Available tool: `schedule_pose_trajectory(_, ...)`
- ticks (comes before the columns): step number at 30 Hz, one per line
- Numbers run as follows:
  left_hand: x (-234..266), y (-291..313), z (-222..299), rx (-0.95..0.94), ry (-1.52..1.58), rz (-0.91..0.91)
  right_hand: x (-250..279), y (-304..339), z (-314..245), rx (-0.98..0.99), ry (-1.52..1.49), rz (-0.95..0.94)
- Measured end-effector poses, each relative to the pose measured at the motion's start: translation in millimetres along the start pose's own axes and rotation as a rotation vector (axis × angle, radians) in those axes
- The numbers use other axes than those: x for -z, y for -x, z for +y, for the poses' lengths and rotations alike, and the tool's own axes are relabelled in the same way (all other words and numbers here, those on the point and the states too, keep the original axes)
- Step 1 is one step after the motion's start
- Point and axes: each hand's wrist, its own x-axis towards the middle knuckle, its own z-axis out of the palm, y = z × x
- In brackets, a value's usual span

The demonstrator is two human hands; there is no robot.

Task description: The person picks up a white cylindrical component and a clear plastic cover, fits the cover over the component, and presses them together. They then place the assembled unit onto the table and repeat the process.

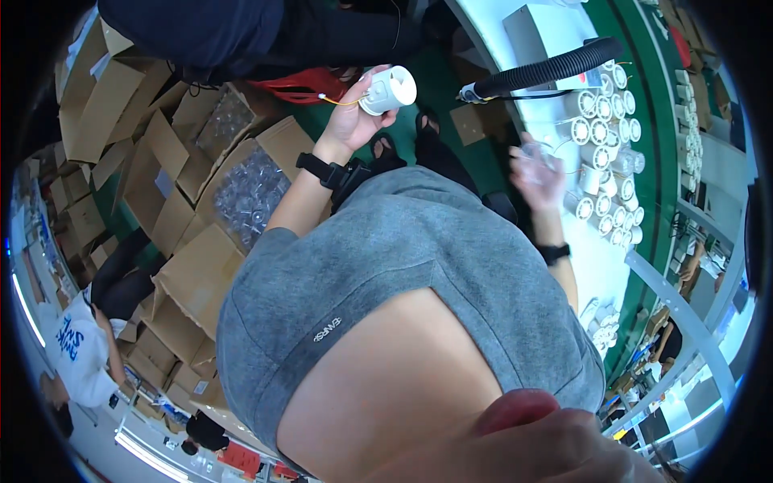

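Observation:
My left hand (348, 129) is raised out in front of my body and closed around a white cylindrical plastic housing (390, 90). A short yellow lead (342, 102) with a small white connector sticks out of the housing's side. Over at the table's edge, my right hand (541, 183) is smeared by motion. Its fingers are closed on a clear plastic piece (533, 161), whose exact shape I cannot make out. Beside that hand, several white cylindrical housings (598, 133) stand in a cluster on the white table (600, 262).
A black corrugated hose (547, 71) reaches over the table next to a grey box (541, 34). Clear plastic parts fill an open carton (251, 189) on my left, among more cardboard boxes (197, 270). A person in dark clothes (266, 36) is close in front.

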Motion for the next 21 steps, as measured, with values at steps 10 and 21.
schedule_pose_trajectory(10, 5.4, 47.4, 9.6, 0.042, 0.044, 0.051, 107.7, -173.8, 83.4, -0.136, 0.001, 0.155)
schedule_pose_trajectory(21, 13.5, 45.9, 5.3, -0.069, 0.071, 0.179, 70.6, -178.8, 94.5, -0.159, 0.350, 0.311)
